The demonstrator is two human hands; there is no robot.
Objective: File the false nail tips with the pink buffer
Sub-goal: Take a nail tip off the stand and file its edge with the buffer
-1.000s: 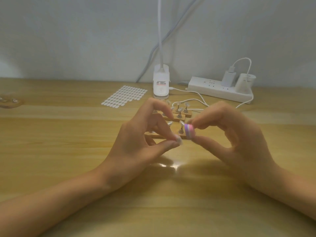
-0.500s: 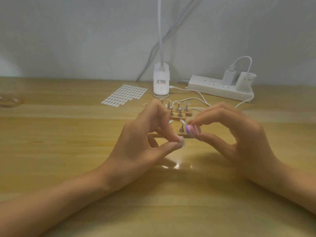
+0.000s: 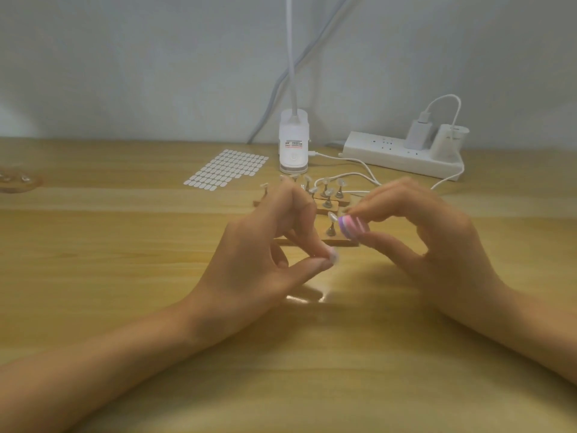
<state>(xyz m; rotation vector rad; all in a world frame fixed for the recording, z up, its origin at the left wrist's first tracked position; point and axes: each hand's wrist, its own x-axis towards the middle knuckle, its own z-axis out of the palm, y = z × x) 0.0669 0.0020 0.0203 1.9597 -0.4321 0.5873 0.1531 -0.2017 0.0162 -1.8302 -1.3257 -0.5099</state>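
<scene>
My left hand [image 3: 268, 257] pinches a small pale false nail tip [image 3: 333, 255] between thumb and forefinger, just above the wooden table. My right hand [image 3: 427, 242] pinches the small pink and purple striped buffer [image 3: 352, 225] between thumb and fingertips, a little up and right of the nail tip and apart from it. Behind both hands lie wooden stands [image 3: 327, 205] with several more nail tips on metal pegs [image 3: 331, 226]; my fingers hide part of them.
A white clip lamp base [image 3: 293, 145] stands at the back centre, with a power strip [image 3: 402, 156] and plugged chargers to its right and white cables [image 3: 352, 175] trailing forward. A sheet of small white stickers [image 3: 226, 170] lies at back left. A clear object [image 3: 15, 181] sits at far left.
The buffer in my right hand has lifted up and away from the nail tip, turning so its stripes show. My left hand has dipped slightly with the tip.
</scene>
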